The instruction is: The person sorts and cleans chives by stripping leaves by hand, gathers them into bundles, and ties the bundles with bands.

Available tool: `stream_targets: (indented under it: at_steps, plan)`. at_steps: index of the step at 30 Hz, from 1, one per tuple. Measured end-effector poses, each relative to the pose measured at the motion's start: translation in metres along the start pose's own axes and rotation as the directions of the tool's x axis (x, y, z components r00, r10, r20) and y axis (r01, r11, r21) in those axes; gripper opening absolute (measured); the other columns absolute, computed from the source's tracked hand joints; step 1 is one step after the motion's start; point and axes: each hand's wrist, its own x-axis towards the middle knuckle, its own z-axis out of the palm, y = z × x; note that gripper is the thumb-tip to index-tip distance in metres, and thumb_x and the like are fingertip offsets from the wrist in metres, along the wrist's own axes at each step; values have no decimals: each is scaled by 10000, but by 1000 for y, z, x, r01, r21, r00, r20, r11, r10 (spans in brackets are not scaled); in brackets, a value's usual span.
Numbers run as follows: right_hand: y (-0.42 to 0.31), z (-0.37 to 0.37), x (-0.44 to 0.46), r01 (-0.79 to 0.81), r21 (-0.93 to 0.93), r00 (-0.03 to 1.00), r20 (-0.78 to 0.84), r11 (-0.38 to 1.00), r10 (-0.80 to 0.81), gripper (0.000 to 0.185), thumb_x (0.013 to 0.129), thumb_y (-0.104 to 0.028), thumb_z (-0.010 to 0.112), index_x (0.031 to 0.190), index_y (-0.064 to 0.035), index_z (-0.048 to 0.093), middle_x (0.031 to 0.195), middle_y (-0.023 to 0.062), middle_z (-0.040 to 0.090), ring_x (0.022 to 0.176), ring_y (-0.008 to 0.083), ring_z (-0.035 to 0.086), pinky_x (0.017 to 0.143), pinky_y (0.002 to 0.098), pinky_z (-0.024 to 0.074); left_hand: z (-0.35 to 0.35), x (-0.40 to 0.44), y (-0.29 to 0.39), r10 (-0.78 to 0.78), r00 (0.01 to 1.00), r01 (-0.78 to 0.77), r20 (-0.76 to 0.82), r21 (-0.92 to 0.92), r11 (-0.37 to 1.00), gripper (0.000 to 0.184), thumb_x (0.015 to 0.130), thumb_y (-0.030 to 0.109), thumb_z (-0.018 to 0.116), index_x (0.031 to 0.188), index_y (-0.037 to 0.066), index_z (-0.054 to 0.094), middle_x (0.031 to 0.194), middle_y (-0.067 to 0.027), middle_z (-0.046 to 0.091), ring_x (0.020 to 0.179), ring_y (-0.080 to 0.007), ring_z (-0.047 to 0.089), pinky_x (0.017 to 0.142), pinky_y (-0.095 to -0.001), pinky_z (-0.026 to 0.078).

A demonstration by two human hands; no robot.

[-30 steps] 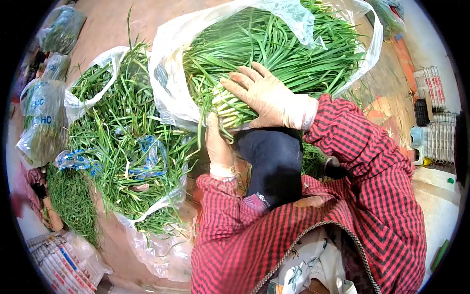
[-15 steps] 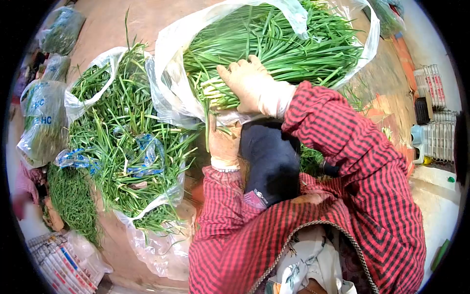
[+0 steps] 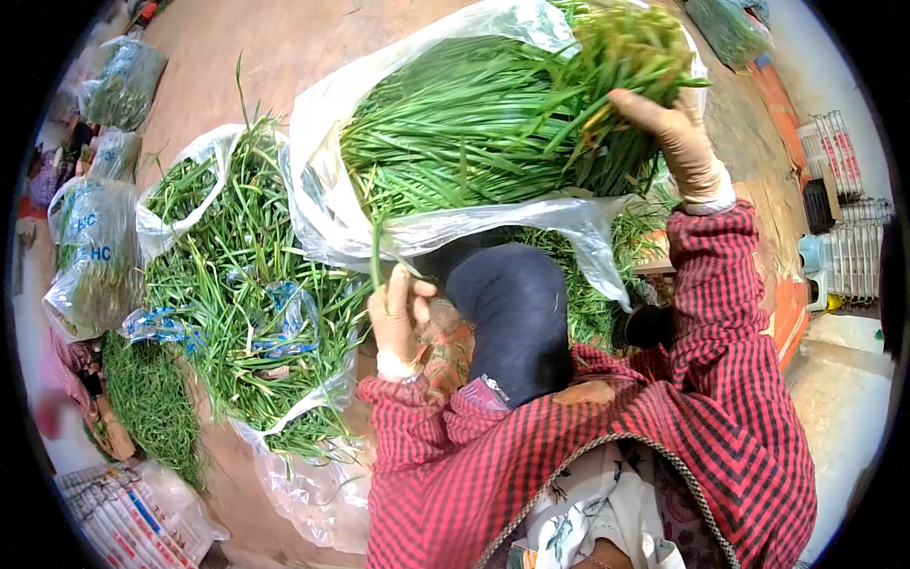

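Observation:
At the right end of a large open plastic bag (image 3: 327,142), my right hand (image 3: 681,142) grips a bunch of garlic chives (image 3: 630,62), its pale yellowish end blurred. More long green chives (image 3: 464,133) lie side by side in the bag. My left hand (image 3: 396,308) is below the bag's lower left edge, fingers pinched on a thin chive stalk (image 3: 376,248) that points up. A dark-clothed knee (image 3: 512,313) sits between my two arms.
To the left, a second open bag (image 3: 190,220) overflows with tangled loose leaves (image 3: 256,256). Tied bags of greens (image 3: 95,251) line the far left, above a heap of finer greens (image 3: 156,398). White wire racks (image 3: 858,251) and a black basket (image 3: 817,206) stand at right.
My right hand has moved right from the bag's left part and now holds a raised chive bunch. My left hand has shifted slightly left and down, its fingers now pinching a stalk.

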Motion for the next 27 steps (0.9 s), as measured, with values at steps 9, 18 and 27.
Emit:
stream_targets:
  at_steps: [9, 18, 27]
  plan:
    - [-42, -57, -36, -15, 181, 1000, -1, 983, 15, 338, 853, -239, 682, 1121, -36, 646, 1036, 53, 675, 962, 141, 633, 876, 294, 498, 125, -5, 116, 858, 455, -884, 238, 5, 467, 1014, 687, 317, 853, 1471, 37, 274, 1433, -201, 410, 1322, -296, 402, 1155, -427, 220]
    - [-145, -67, -113, 306, -517, 950, 108, 799, -294, 888, 796, -393, 747, 1455, -6, 294, 1264, 140, 560, 1147, 257, 555, 1013, 381, 416, 271, -111, 150, 720, 466, -315, 515, -664, 678, 479, 845, 232, 681, 1249, 33, 519, 1209, -104, 569, 1119, -214, 540, 977, -384, 414]
    - [-9, -125, -235, -612, -493, 578, 255, 619, 775, 800, 822, -316, 719, 1433, 18, 326, 1234, 159, 584, 1114, 223, 566, 975, 324, 434, 306, -140, -62, -330, 420, 902, 845, -348, 256, 351, 899, 374, 590, 1126, 108, 617, 1028, -83, 658, 934, -253, 630, 849, -410, 510]
